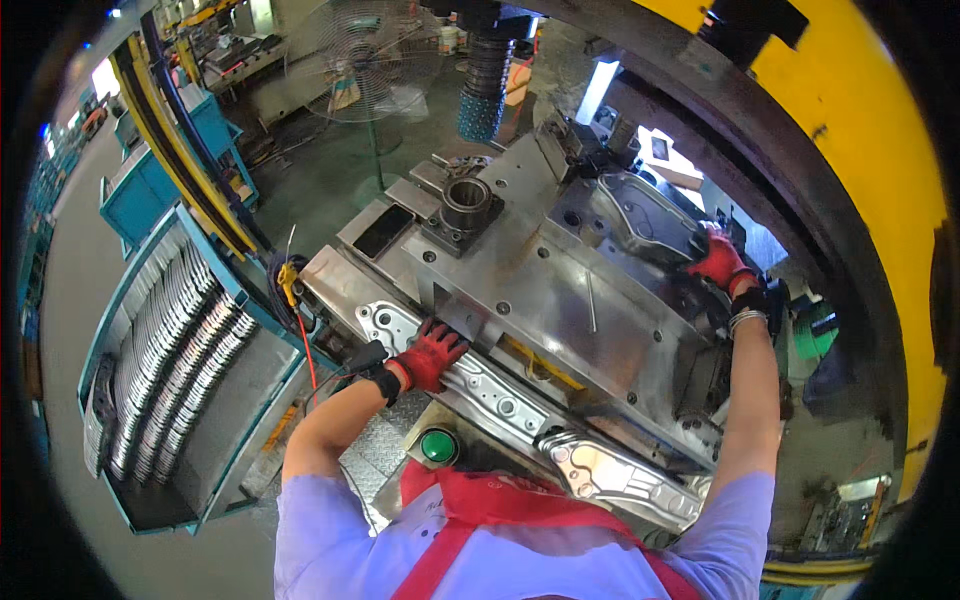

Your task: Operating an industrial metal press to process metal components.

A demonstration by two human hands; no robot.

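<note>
My left hand (433,357), in a red glove, lies with its fingers stretched over a long stamped metal panel (505,404) along the near side of the press die (520,250). A second shiny stamped panel (600,467) sits at the near right end of that row. Farther off, my right hand (720,265), also red-gloved, is closed at the right end of a grey formed metal panel (645,215) on the die's far right part. Its fingertips are partly hidden there. A thin metal rod (591,302) lies on the die's top.
A teal rack (225,497) at left holds several rows of stacked curved metal parts (175,350). A round guide bushing (466,203) rises from the die. The yellow press frame (870,130) arches at right. A green push button (438,446) sits near my body; a fan (362,60) stands behind.
</note>
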